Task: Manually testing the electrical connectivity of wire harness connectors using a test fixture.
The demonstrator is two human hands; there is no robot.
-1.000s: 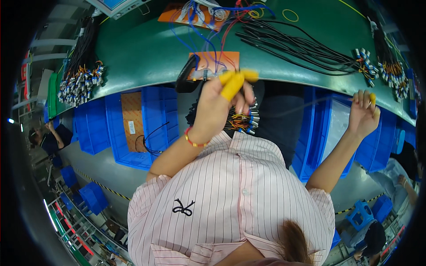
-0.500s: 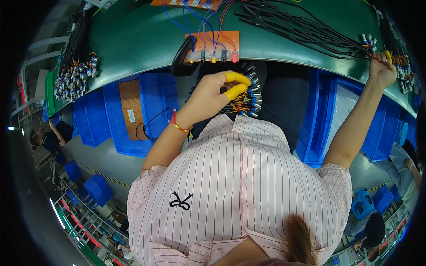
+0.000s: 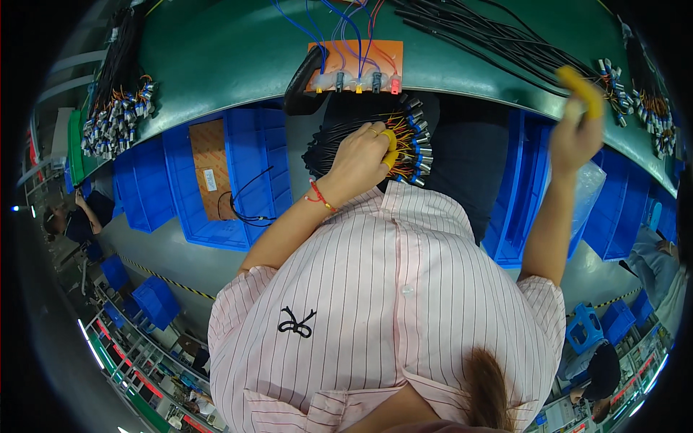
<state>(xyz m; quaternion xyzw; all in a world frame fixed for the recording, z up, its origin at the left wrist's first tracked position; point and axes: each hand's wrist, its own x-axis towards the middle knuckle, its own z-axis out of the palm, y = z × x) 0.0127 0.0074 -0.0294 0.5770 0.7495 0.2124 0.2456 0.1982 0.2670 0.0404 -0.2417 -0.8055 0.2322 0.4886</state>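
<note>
A bundle of black cables (image 3: 332, 147) lies across my lap, below the table edge. Its orange and yellow wires end in silver and blue connectors (image 3: 421, 148) on the right. My left hand (image 3: 362, 156), in yellow finger covers, is closed over the wires just behind those connectors. Motion smears my right hand (image 3: 575, 133), raised near the table's front edge at the right with a yellow cover on a finger. Whether it holds anything is not visible. Closest to it on the table are the connector ends (image 3: 615, 92) of another batch of black cables (image 3: 498, 47).
On the green table (image 3: 224, 54) sits an orange board (image 3: 390, 58) with coloured sockets and a black handle-like piece (image 3: 307, 85). Connector bundles hang at the left (image 3: 115, 123) and right (image 3: 655, 119) edges. Blue bins (image 3: 249, 148) stand beneath. Other people work farther off.
My right hand has drawn back left from the connector ends at the table's right edge. My left hand has lowered onto the lap bundle, its fingers folding in over the wires.
</note>
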